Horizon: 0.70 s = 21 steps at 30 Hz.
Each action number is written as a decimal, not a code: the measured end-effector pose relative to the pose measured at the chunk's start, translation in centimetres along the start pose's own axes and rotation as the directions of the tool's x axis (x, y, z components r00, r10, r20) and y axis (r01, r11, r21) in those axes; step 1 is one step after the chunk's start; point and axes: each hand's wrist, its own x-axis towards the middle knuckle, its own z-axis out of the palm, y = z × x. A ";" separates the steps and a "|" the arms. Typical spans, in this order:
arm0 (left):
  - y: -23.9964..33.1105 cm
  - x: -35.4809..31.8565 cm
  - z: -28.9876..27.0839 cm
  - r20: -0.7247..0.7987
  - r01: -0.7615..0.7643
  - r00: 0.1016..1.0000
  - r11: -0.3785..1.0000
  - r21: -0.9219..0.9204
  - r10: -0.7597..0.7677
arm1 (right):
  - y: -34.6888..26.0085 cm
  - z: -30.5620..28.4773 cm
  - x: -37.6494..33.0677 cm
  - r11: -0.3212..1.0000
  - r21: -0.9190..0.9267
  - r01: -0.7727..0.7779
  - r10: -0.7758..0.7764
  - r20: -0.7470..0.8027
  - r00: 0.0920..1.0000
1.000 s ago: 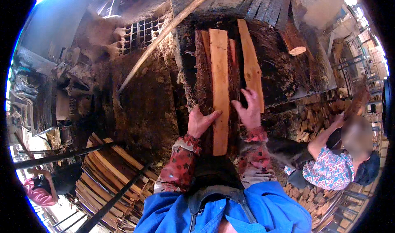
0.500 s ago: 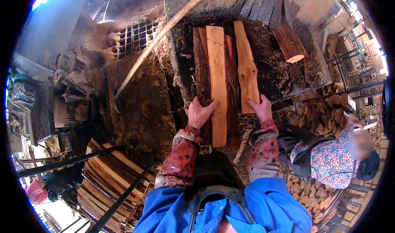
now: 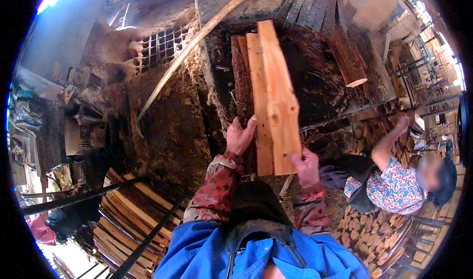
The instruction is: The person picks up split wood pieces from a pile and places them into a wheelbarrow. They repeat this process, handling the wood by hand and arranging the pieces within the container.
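Note:
Two pale, freshly sawn boards lie lengthwise in front of me. The right-hand board (image 3: 278,89), with knots, overlaps the left-hand board (image 3: 257,82). Along their left runs a dark bark-edged board (image 3: 241,82). My left hand (image 3: 239,137) wraps the near part of that bark-edged board, its thumb up against the pale board's edge; its fingertips are partly hidden. At the near right corner of the knotty board, my right hand (image 3: 306,166) pinches the wood between thumb and fingers.
A short barked log piece (image 3: 349,62) lies at the far right on the dark bench. A long bent pole (image 3: 197,40) slants across the far left. Stacked boards (image 3: 133,220) stand near left behind dark bars. On the right, a co-worker (image 3: 394,188) reaches out beside heaped wood pieces (image 3: 374,234).
My right hand has brought the knotty board leftward and nearer, over the other boards. My left thumb has lifted off the pale board's face. The co-worker's arm has stretched out.

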 end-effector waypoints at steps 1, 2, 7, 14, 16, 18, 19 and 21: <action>0.0 0.2 -0.3 0.008 0.035 0.999 0.994 0.107 -0.036 | 0.8 1.3 -0.4 0.999 0.051 0.000 -0.001 0.018 1.000; -0.1 0.4 -0.9 0.011 0.068 0.997 0.975 0.213 -0.072 | 1.5 2.2 -0.6 1.000 0.005 -0.008 0.008 0.045 0.999; 1.9 -0.1 -1.3 0.100 0.122 0.987 0.990 0.068 -0.128 | 1.3 4.9 -0.8 0.948 -0.304 0.097 -0.067 0.110 0.992; 2.7 -0.4 -1.2 0.075 0.085 0.991 0.960 0.266 -0.109 | -1.7 3.7 -0.4 0.746 -0.633 0.208 -0.141 0.155 0.978; -0.3 0.0 -1.2 0.049 0.123 0.989 0.969 0.216 -0.137 | -3.1 2.9 -0.1 0.710 -0.646 0.279 -0.273 0.112 0.955; -1.8 0.2 -0.8 0.050 0.140 0.987 0.973 0.183 -0.151 | -3.2 1.3 1.2 0.707 -0.640 0.301 -0.375 0.021 0.927; -1.3 0.1 -0.8 0.055 0.139 0.987 0.974 0.179 -0.151 | -3.2 0.3 2.1 0.688 -0.651 0.319 -0.425 -0.005 0.905; 0.0 -0.1 -0.9 0.060 0.134 0.987 0.976 0.173 -0.146 | -3.5 -0.9 3.8 0.676 -0.694 0.246 -0.442 -0.115 0.890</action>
